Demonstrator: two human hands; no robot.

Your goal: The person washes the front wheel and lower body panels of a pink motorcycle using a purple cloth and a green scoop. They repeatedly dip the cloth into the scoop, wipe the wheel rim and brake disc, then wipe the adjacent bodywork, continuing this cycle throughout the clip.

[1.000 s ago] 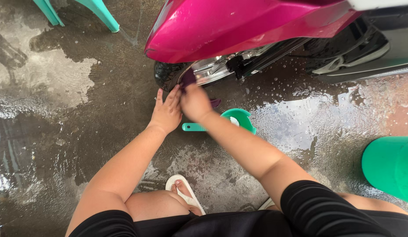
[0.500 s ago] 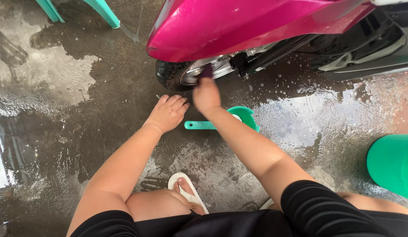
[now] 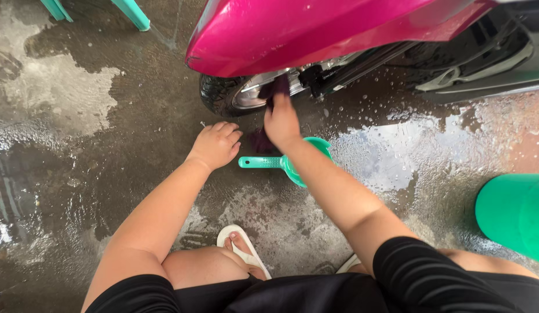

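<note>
Wet concrete floor (image 3: 78, 174), soap foam patches. Right hand (image 3: 281, 123) grips dark purple cloth (image 3: 275, 88) against wheel rim (image 3: 249, 95) under magenta fender (image 3: 315, 32). Left hand (image 3: 214, 145) empty, fingers curled, propped on the floor. Rim wiping looks mid-way; suds remain around. Green dipper (image 3: 281, 162) beside the hands.

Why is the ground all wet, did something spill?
Nothing looks spilled by accident. The concrete floor is wet with soapy patches beside the pink motorcycle. The right hand presses a dark cloth to the wheel.
</note>
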